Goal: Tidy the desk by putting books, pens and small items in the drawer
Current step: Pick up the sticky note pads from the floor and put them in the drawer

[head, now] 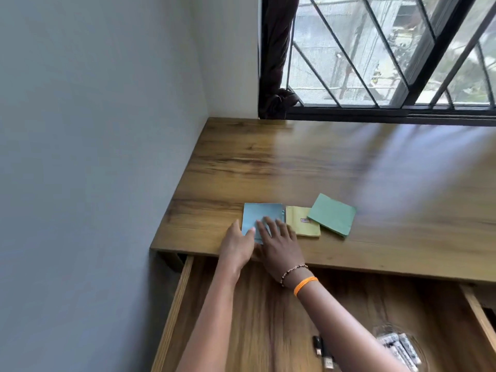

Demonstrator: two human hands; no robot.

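Near table's (268,162) front-left corner, head view: both hands lie flat, fingers spread, on blue booklet (259,214); neither grip closed on it. Left hand (237,244) at its left edge, right hand (280,241) over near edge. Drawer (185,291) open directly below/behind hands. Yellow booklet (302,221) & green booklet (332,214) wait to the right.

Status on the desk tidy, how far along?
Done: the drawer is open and already holds small dark sticks and a clear container of patterned items. In hand: both hands, left and right, rest flat on the blue pad, not yet lifted. Left: the yellow pad and green pad lie on the desk.
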